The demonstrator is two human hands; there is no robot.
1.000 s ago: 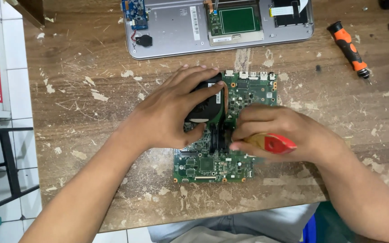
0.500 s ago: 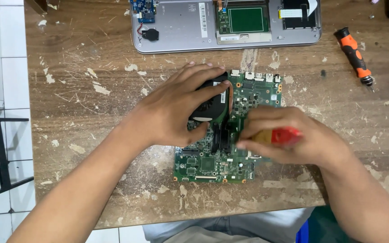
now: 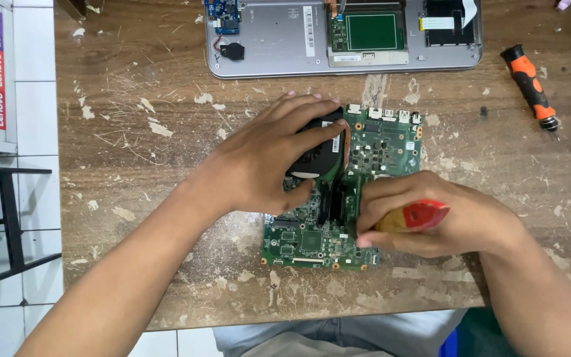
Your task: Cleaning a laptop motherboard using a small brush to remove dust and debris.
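While my left hand (image 3: 266,165) presses flat on the black fan (image 3: 318,155), my right hand (image 3: 431,218) grips a red-handled screwdriver (image 3: 414,217); a slip beneath those fingers could gouge the green motherboard (image 3: 378,145).

Scarred wooden table (image 3: 133,132), on it a green circuit board (image 3: 384,142), open laptop shell (image 3: 272,46), orange screwdriver (image 3: 530,86).

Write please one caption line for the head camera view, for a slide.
Left hand steadies a black cooling fan on a green circuit board while right hand holds a red-handled screwdriver on it.
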